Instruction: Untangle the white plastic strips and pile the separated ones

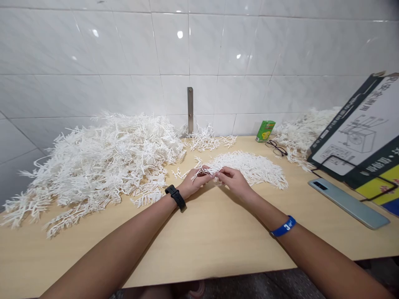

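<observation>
My left hand (195,184) and my right hand (233,182) meet above the wooden table, and their fingertips pinch a branching white plastic sprig (202,171). Just beyond my right hand lies a flat, fan-shaped pile of white plastic sprigs (249,167). A much larger loose heap of the same sprigs (99,162) spreads to the left of my left hand. A small tuft (204,140) sits near the wall. A black watch (175,196) circles my left wrist, and a blue wristband (283,226) circles my right.
The light wooden table (212,236) meets a white tiled wall (218,45) with a metal bracket (190,110). Toward the right are another white heap (301,133), a green box (265,131), eyeglasses (276,148), a smartphone (348,203), and a printed carton board (352,124).
</observation>
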`<state>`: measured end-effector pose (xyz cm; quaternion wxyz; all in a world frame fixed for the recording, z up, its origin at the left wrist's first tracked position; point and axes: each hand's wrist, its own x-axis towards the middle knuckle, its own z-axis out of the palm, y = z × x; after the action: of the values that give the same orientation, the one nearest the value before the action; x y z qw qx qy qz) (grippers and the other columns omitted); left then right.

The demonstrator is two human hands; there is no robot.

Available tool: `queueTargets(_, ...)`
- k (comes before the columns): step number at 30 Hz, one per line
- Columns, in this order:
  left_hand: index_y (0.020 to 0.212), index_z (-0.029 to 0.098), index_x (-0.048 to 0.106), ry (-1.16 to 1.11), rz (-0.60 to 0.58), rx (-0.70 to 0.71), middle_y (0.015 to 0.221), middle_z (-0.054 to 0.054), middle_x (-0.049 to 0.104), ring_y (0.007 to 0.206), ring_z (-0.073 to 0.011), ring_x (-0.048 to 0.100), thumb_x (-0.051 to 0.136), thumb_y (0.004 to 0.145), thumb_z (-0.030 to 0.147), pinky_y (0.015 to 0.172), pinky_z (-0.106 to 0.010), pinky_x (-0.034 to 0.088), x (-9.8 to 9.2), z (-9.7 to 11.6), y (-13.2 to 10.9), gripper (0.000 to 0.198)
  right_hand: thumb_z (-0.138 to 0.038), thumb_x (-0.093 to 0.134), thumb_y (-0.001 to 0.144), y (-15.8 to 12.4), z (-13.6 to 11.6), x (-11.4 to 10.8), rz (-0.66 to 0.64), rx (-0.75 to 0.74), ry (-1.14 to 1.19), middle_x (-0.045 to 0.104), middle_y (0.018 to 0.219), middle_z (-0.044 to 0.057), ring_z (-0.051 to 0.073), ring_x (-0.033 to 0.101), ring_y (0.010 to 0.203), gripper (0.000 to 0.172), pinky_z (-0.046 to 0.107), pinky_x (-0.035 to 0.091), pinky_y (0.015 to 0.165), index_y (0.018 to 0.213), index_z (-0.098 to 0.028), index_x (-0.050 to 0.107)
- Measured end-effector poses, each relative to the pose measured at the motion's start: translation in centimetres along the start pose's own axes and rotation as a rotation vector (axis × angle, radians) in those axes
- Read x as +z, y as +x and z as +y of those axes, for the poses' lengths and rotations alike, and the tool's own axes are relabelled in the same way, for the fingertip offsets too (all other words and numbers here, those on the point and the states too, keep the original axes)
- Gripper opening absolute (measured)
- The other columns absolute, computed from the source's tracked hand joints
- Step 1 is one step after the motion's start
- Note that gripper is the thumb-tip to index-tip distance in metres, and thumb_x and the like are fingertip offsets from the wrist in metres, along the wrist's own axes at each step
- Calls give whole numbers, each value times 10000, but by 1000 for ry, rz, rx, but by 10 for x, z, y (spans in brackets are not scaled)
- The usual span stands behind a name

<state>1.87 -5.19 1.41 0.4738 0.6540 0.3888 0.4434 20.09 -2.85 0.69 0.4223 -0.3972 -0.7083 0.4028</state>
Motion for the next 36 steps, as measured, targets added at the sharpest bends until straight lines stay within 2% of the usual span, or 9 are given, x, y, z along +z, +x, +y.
queueTargets(4, 759, 162, 578, 73, 31, 35, 647, 19, 499, 638, -125, 443, 595, 832, 483, 616, -261, 345, 1, 4, -2, 330, -377, 605, 820, -5, -6, 1, 126, -133, -197, 578, 840, 37, 186, 523, 761, 213, 312, 417, 653, 953, -211, 594)
queueTargets(7, 739, 166, 552, 106, 27, 42, 643, 23, 492, 630, -122, 442, 584, 841, 483, 617, -263, 338, 2, 5, -2, 334, -291, 587, 835, -9, -14, -2, 241, -302, -330, 569, 1072, 90, 238, 541, 954, 422, 368, 460, 770, 1252, -262, 528)
queueTargets(9, 755, 166, 557, 114, 10, 50, 660, 22, 504, 638, -122, 453, 583, 844, 478, 622, -264, 344, 2, 4, -2, 326, -260, 563, 853, -10, -18, -4, 227, -413, -387, 541, 1192, 99, 263, 521, 1075, 432, 425, 447, 889, 1282, -299, 538)
queueTargets(12, 805, 160, 584, 108, -17, 74, 695, 12, 526, 664, -127, 473, 584, 849, 471, 628, -262, 355, 1, 2, 0, 315, -254, 558, 869, -10, -19, -5, 139, -494, -426, 550, 1234, 98, 276, 509, 1138, 293, 456, 407, 983, 1144, -290, 652)
queueTargets(16, 1095, 172, 585, 21, 1, 12, 756, 7, 573, 655, -120, 498, 675, 788, 456, 605, -248, 360, 0, -2, 1, 427, -268, 524, 895, -9, -13, -3, 27, -391, -371, 663, 1039, 87, 252, 590, 992, 223, 409, 454, 883, 1044, -253, 690)
queueTargets(20, 1302, 213, 477, -129, 95, -44, 921, -23, 631, 701, -115, 550, 747, 733, 399, 657, -252, 406, 0, -4, 1, 656, -303, 531, 881, -8, -7, -3, 44, -236, -331, 693, 1011, 67, 219, 601, 828, 273, 356, 461, 765, 1106, -234, 669)
queueTargets(26, 1044, 146, 654, -213, 221, -81, 842, -40, 670, 839, -161, 611, 752, 720, 348, 825, -307, 453, 0, -9, 4, 395, -291, 510, 874, -7, -6, -5, 48, -179, -201, 672, 947, 24, 184, 554, 736, 503, 323, 428, 705, 1376, -273, 521)
queueTargets(30, 909, 134, 687, -310, 253, -99, 869, -55, 675, 822, -147, 627, 752, 721, 356, 847, -313, 469, 0, -18, 9, 299, -277, 495, 865, -7, -6, -3, 23, -150, -224, 680, 934, 32, 177, 542, 709, 338, 320, 412, 684, 1158, -241, 660)
queueTargets(36, 918, 144, 655, -505, 360, -118, 970, -55, 672, 751, -91, 612, 766, 724, 338, 805, -273, 480, -2, -22, 14, 296, -317, 536, 847, -5, -3, -1, -6, -83, -187, 555, 701, -17, 150, 503, 637, 190, 288, 374, 604, 997, -216, 599)
